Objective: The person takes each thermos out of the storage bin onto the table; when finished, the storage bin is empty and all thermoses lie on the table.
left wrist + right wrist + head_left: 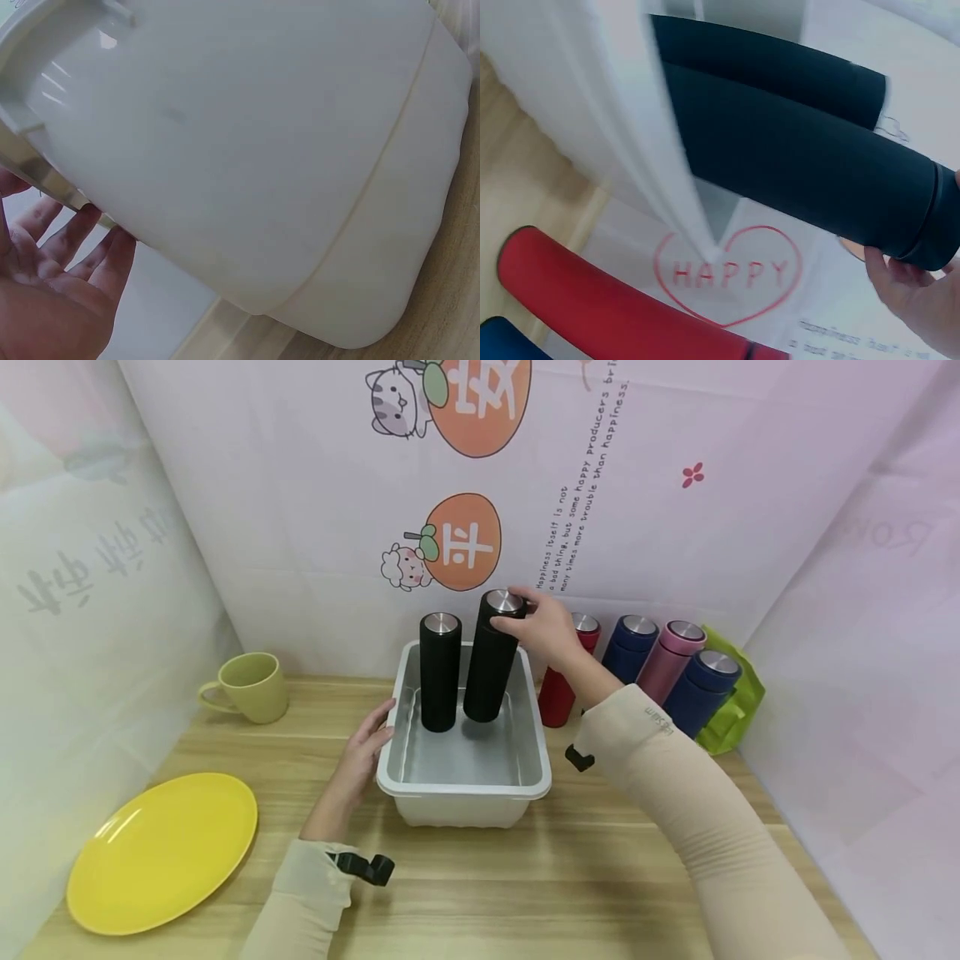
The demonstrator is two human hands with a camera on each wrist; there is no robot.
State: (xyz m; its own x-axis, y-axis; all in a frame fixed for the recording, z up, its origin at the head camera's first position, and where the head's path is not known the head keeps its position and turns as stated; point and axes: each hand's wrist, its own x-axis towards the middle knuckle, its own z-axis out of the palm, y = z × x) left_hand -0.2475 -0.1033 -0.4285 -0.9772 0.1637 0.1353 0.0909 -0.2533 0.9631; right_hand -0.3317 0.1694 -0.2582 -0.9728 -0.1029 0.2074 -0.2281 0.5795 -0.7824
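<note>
A pale grey plastic basin (465,810) stands on the table. Inside it, on the left, a black thermos (440,672) with a silver-topped lid is upright. My right hand (551,631) grips a second black thermos (491,664) by its lid end; this one leans slightly, its lower end within the basin. The right wrist view shows the gripped black thermos (802,157) close beside the other black thermos (780,64). My left hand (367,743) touches the basin's left rim from outside. In the left wrist view, its fingers (112,262) extend to the rim edge.
Right of the basin stand a red thermos (557,697), a blue one (628,652), a pink one (667,660) and another blue one (697,697). A green bag (738,710) is behind them. A yellow-green mug (258,689) and a yellow plate (165,852) lie left.
</note>
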